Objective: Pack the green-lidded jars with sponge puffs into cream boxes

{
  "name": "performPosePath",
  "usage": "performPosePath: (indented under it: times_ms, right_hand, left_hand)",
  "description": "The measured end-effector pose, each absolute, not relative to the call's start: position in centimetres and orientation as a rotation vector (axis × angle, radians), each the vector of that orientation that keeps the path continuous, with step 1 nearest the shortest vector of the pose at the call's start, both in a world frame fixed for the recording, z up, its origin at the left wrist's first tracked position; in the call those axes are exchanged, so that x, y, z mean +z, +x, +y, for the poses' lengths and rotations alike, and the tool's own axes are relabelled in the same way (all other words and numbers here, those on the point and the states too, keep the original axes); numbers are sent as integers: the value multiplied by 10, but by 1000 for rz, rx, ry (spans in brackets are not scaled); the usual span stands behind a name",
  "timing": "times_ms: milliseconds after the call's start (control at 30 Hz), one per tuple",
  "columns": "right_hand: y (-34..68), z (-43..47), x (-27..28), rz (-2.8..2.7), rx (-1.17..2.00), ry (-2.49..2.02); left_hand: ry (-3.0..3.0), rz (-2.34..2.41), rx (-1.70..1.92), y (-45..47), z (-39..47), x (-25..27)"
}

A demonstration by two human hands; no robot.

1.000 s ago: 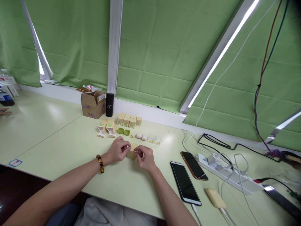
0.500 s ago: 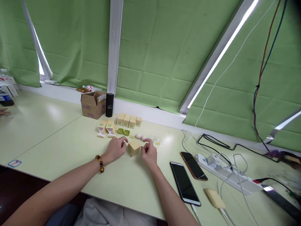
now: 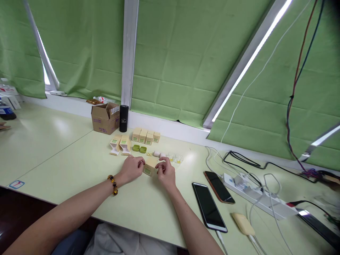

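A small tan cardboard box with a green label stands on the table between my hands. My left hand has its fingers curled in a pinch at the box's left edge. At the right side, my right hand keeps thumb and forefinger apart, close to the box; whether they touch it is unclear. Behind stand two green trays, small yellow pieces, pinkish pieces and clear cups with yellow in them. Two opened boxes are at the left, and several closed boxes at the back.
A larger carton and a black tumbler stand near the wall. To the right lie two phones, a yellow earphone case, a power strip and loose cables. Part of another person's hand shows at far left.
The small box has turned so its labelled side faces me more directly. My right hand has moved slightly left toward it, and my left fingers have closed in on its left edge.
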State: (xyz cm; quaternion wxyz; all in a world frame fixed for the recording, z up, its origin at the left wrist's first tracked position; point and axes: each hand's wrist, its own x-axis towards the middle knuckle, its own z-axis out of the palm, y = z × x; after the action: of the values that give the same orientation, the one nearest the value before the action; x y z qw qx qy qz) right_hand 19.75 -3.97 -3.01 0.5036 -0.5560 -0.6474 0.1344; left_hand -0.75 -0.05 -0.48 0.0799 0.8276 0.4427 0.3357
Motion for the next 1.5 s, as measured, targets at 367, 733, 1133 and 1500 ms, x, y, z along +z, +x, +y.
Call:
performPosePath:
  times_ms: [367, 733, 1133, 1500]
  right_hand:
    - [198, -36, -32, -1610, 220, -1422]
    - [200, -31, -39, -1593, 253, -1488]
    - [198, -31, -40, -1578, 250, -1494]
    - [195, -35, -39, -1606, 211, -1517]
  left_hand:
    - [2488, 1322, 1026, -7, 0, -4]
    - [2583, 1029, 1069, -3, -15, 13]
    - [2873, 1054, 560, 14, 8, 36]
    - [2972, 1192, 723, 70, 109, 89]
